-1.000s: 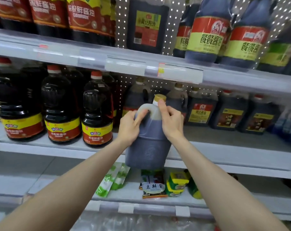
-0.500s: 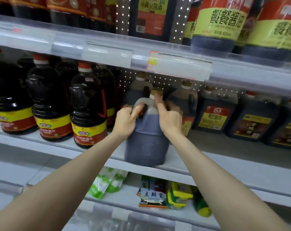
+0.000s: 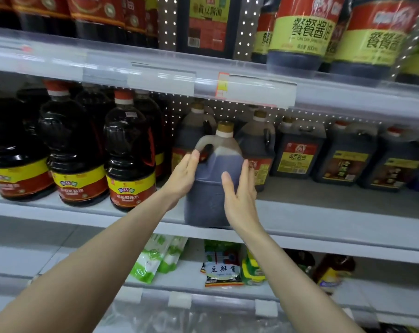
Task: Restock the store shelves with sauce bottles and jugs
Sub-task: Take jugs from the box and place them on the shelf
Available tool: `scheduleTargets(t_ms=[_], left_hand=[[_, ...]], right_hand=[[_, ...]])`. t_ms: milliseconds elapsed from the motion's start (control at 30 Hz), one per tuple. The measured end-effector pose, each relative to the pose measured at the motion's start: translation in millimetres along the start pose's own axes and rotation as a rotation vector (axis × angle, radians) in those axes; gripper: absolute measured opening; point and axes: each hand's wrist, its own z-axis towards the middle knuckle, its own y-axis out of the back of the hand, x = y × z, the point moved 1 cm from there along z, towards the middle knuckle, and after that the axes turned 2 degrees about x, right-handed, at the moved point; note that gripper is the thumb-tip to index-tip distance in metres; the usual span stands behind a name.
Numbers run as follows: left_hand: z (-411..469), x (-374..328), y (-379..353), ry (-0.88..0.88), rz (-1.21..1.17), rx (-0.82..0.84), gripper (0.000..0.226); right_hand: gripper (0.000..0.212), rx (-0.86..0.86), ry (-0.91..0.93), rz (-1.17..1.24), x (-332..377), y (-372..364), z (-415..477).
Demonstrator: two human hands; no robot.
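Gripped near its top 1 s ago, the jug (image 3: 213, 188) now stands at the front edge of the middle shelf (image 3: 323, 212), the left hand (image 3: 182, 179) and right hand (image 3: 239, 198) spread flat at its sides, so placing it seems done bar a push back.
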Motion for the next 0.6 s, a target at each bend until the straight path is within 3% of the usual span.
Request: scheduleTargets(t_ms=[133,200,333,433,600], left_hand=[[-3.4,9.0,8.3,0.095,-0.067,0.112,0.079],[-5.5,12.7,10.5,0.108,-0.088,0.134,0.087],[-10.1,12.4,12.1,0.107,-0.067,0.144,0.070],[-20.1,9.7,11.7,0.078,-0.040,0.098,0.030],[-41.8,11.6,2.7,-0.063,0.151,0.008,0.036]], right_hand=[[0.066,0.053,-0.128,0.116,12.7,-17.5,-17.1],[0.065,0.049,-0.171,0.187,22.6,-23.0,-17.2],[0.066,-0.006,-0.188,0.201,22.5,-28.2,-10.2],[0.069,-0.009,-0.188,0.288,15.0,-27.5,1.5],[0.073,0.049,-0.190,0.359,18.2,-20.0,17.1]])
